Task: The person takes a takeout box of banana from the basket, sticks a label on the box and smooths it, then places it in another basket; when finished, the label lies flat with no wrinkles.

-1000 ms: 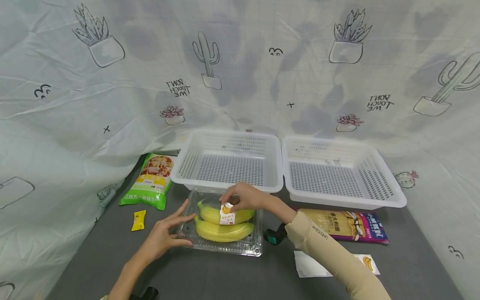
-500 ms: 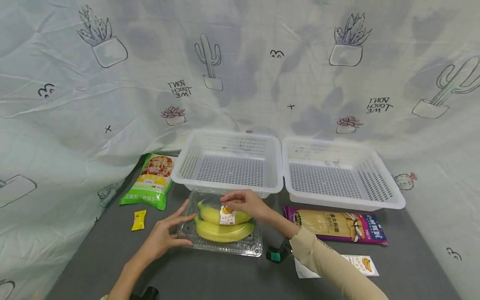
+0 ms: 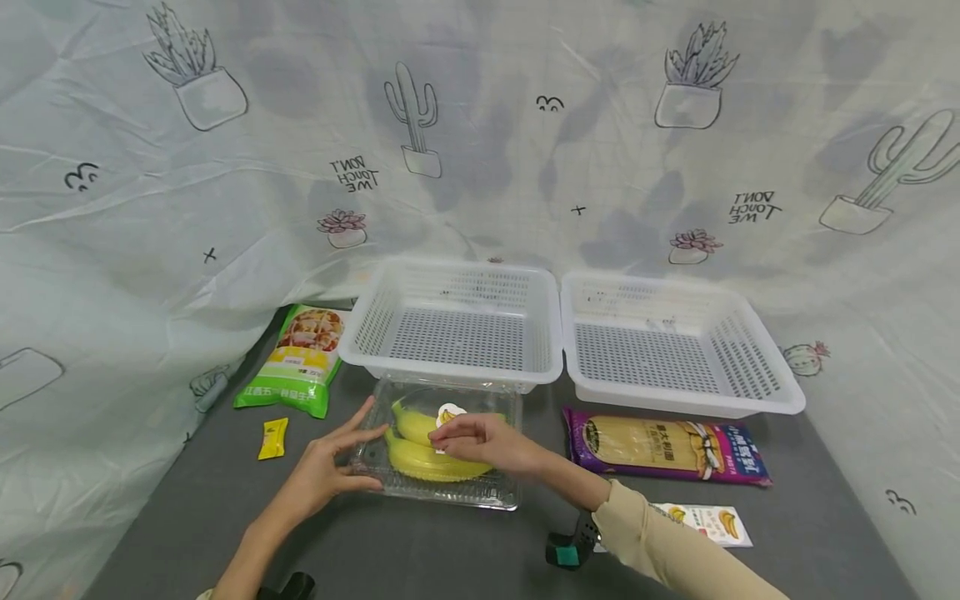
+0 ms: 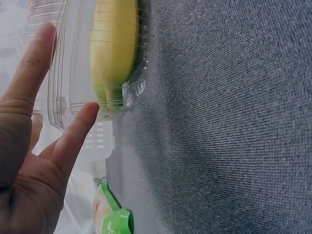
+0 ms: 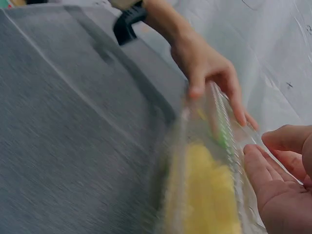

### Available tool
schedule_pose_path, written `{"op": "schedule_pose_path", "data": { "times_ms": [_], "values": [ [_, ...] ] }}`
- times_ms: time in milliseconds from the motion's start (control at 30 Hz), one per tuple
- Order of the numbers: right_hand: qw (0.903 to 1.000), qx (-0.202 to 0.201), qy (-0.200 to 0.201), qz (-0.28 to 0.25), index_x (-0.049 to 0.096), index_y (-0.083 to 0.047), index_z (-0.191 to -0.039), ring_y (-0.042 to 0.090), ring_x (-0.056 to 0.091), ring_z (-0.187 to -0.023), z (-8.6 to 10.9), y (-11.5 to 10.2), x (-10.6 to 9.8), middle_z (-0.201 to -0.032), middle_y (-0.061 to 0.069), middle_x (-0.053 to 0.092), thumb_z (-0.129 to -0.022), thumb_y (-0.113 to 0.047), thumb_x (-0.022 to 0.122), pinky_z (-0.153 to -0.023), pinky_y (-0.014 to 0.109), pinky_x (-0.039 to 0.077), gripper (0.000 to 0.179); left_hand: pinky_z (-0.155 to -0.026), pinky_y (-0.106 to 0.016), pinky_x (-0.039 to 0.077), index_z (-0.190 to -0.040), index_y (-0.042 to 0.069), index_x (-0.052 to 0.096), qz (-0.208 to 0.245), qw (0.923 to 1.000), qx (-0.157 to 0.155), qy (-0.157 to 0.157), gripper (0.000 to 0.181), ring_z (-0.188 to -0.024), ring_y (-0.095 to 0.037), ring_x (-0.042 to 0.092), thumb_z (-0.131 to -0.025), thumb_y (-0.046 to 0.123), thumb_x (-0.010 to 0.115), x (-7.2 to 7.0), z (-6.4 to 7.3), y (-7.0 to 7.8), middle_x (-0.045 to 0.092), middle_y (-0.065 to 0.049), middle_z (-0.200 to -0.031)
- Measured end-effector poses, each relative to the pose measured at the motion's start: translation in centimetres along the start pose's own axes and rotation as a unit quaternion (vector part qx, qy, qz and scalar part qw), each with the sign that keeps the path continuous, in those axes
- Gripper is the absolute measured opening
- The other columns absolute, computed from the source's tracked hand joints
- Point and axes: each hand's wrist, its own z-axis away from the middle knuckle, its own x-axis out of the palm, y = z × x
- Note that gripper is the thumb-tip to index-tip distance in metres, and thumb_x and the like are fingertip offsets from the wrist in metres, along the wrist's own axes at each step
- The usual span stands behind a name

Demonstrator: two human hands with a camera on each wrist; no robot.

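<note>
A clear plastic clamshell box (image 3: 472, 493) with bananas (image 3: 423, 460) inside lies on the table in front of the left basket. Spread and fairly straight, the fingers of my left hand (image 3: 318, 468) touch its left side, with the thumb near the front corner. A small white label with a banana picture (image 3: 448, 412) sits on the lid, partly hidden by my right hand (image 3: 491, 443). Extended fingers of that hand lie over the label's lower part. In the right wrist view the right hand (image 5: 285, 178) is beside the lid, its fingertips close together.
Two white perforated baskets (image 3: 450, 372) (image 3: 675, 400) stand side by side at the back. A green food bag (image 3: 300, 358) and small yellow packet (image 3: 273, 438) lie left. At right are a pasta pack (image 3: 667, 447) and a sheet of banana labels (image 3: 720, 523).
My right hand has moved down toward the front across the label, from its top edge to its lower part. The left hand and the box stay in place.
</note>
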Motion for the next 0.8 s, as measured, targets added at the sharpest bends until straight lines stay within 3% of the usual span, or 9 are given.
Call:
{"op": "schedule_pose_path", "data": {
  "times_ms": [100,233,333,400,467,500,600,700,800],
  "values": [
    [0.9996,0.001,-0.003,-0.028,0.05,0.012,-0.128,0.039,0.048,-0.125,1.0,0.0,0.7,-0.133,0.032,0.049,-0.099,-0.005,0.05,-0.1,0.044,0.043,0.033,-0.077,-0.035,0.056,-0.132,0.002,0.058,-0.002,1.0,0.002,0.003,0.073,-0.132,-0.047,0.033,-0.065,0.015,0.085,0.0,0.0,0.0,0.019,-0.011,-0.158],
    [0.9926,-0.09,0.072,0.038,0.055,0.009,-0.125,0.038,0.048,-0.125,3.0,0.6,1.3,-0.133,0.028,0.05,-0.097,-0.004,0.055,-0.099,0.04,0.044,0.031,-0.08,-0.038,0.055,-0.136,0.004,0.054,0.009,0.9998,-0.005,-0.018,0.075,-0.134,-0.047,0.028,-0.068,0.019,0.084,-0.1,0.0,0.1,0.014,-0.01,-0.159],
    [0.9523,-0.176,0.158,0.192,0.058,0.003,-0.124,0.038,0.042,-0.131,4.5,1.7,1.8,-0.143,0.021,0.043,-0.091,-0.007,0.065,-0.101,0.043,0.042,0.035,-0.088,-0.05,0.05,-0.141,0.009,0.049,0.015,0.9989,-0.008,-0.044,0.078,-0.137,-0.047,0.022,-0.072,0.02,0.083,-0.6,0.3,0.1,0.009,-0.009,-0.16],
    [0.9147,-0.198,0.208,0.284,0.059,-0.002,-0.126,0.039,0.033,-0.137,5.2,2.7,2.0,-0.15,0.017,0.034,-0.086,-0.013,0.073,-0.103,0.051,0.037,0.044,-0.093,-0.055,0.045,-0.144,0.011,0.045,0.016,0.9984,0.004,-0.054,0.078,-0.14,-0.04,0.022,-0.075,0.016,0.081,-1.2,0.5,0.1,0.008,-0.01,-0.16],
    [0.892,-0.201,0.238,0.328,0.057,-0.006,-0.131,0.042,0.023,-0.14,5.7,3.6,2.2,-0.155,0.017,0.025,-0.082,-0.019,0.078,-0.102,0.062,0.032,0.054,-0.098,-0.052,0.042,-0.145,0.01,0.043,0.011,0.9984,0.029,-0.048,0.076,-0.142,-0.026,0.024,-0.078,0.01,0.078,-1.9,0.4,-0.2,0.011,-0.013,-0.16],
    [0.8895,-0.193,0.248,0.332,0.056,-0.008,-0.134,0.043,0.017,-0.141,5.8,4.0,2.3,-0.157,0.017,0.02,-0.08,-0.022,0.079,-0.102,0.066,0.028,0.06,-0.1,-0.045,0.042,-0.145,0.009,0.043,0.006,0.9984,0.044,-0.034,0.073,-0.142,-0.018,0.027,-0.08,0.007,0.076,-2.3,0.3,-0.3,0.015,-0.015,-0.159],
    [0.9005,-0.158,0.268,0.304,0.048,-0.014,-0.142,0.047,0.001,-0.142,6.1,5.2,2.5,-0.16,0.017,0.004,-0.074,-0.025,0.083,-0.099,0.075,0.017,0.077,-0.099,-0.033,0.044,-0.14,0.005,0.049,-0.037,0.9947,0.085,0.045,0.062,-0.136,-0.002,0.033,-0.083,0.001,0.072,-3.4,-0.7,-0.7,0.026,-0.018,-0.154],
    [0.9192,-0.118,0.276,0.255,0.038,-0.023,-0.148,0.047,-0.009,-0.141,6.0,6.2,2.7,-0.159,0.012,-0.014,-0.071,-0.025,0.086,-0.097,0.078,0.012,0.092,-0.1,-0.046,0.042,-0.136,0.005,0.054,-0.11,0.9823,0.085,0.125,0.062,-0.141,-0.014,0.028,-0.079,0.004,0.076,-4.7,-2.8,-1.3,0.027,-0.015,-0.155],
    [0.9261,-0.099,0.29,0.22,0.032,-0.027,-0.15,0.047,-0.011,-0.141,5.4,6.9,3.0,-0.157,0.009,-0.023,-0.069,-0.024,0.087,-0.099,0.076,0.015,0.098,-0.098,-0.069,0.028,-0.141,0.008,0.048,-0.166,0.9762,0.058,0.127,0.073,-0.144,-0.037,0.013,-0.076,0.014,0.08,-6.1,-5.5,-2.1,0.012,-0.013,-0.159]
  ]
}}
